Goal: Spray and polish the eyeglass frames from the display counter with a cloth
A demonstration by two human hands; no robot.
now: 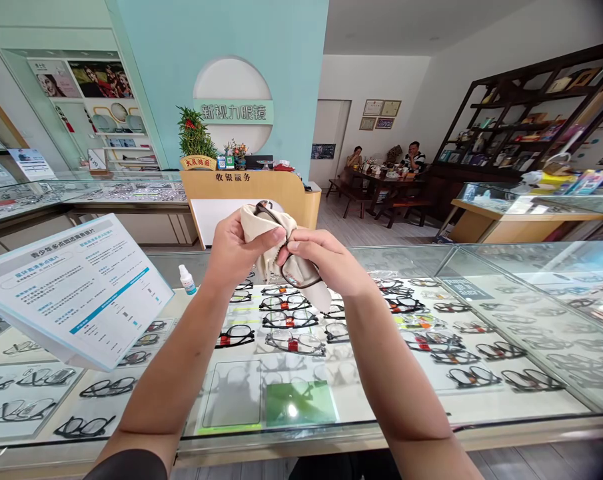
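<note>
A pair of dark-framed eyeglasses [301,272] is held up over the glass display case, between both my hands. My left hand [244,250] is closed around a cream cleaning cloth [254,225], which wraps one side of the glasses; part of the frame pokes out at the top. With thumb and fingers, my right hand [326,257] pinches the glasses near the middle of the frame. One lens hangs below the right fingers, and a loose end of the cloth shows behind it. The other lens is hidden by the cloth.
Under the glass top [381,407] lie rows of eyeglasses [288,320]. On the counter, a small spray bottle [186,280] stands beside a large printed sign [76,287] at left. Beyond are a wooden cashier desk [251,190] and two people seated at a dark table [386,181].
</note>
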